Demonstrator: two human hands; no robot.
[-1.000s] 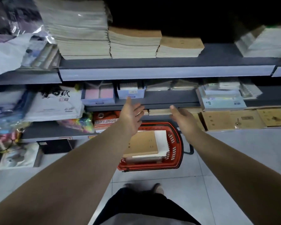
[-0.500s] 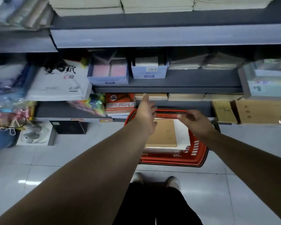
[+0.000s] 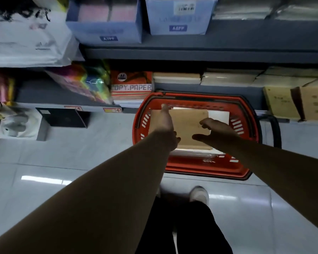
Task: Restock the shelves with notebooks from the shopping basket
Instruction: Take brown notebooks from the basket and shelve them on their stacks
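A red shopping basket (image 3: 195, 166) sits on the floor against the bottom shelf. Inside lies a stack of brown-covered notebooks (image 3: 188, 125), with white ones showing beneath at the right. Both hands hang over the basket, empty. My left hand (image 3: 164, 125) is above the stack's left edge, fingers straight and pointing forward. My right hand (image 3: 216, 130) is above the stack's right edge, fingers spread and loosely bent. Whether either hand touches the notebooks cannot be told. More brown notebooks (image 3: 176, 77) lie on the low shelf behind the basket.
A pack of copy paper (image 3: 131, 87) and shiny coloured packets (image 3: 83, 81) sit left of the basket. Blue boxes (image 3: 106, 21) stand on the shelf above. Brown cartons (image 3: 297, 103) are at the right. My feet (image 3: 199, 195) stand on grey floor tiles just behind the basket.
The view has tilted down from the upper shelves to the basket. Both hands have dropped from shelf height to just above the notebooks in the basket.
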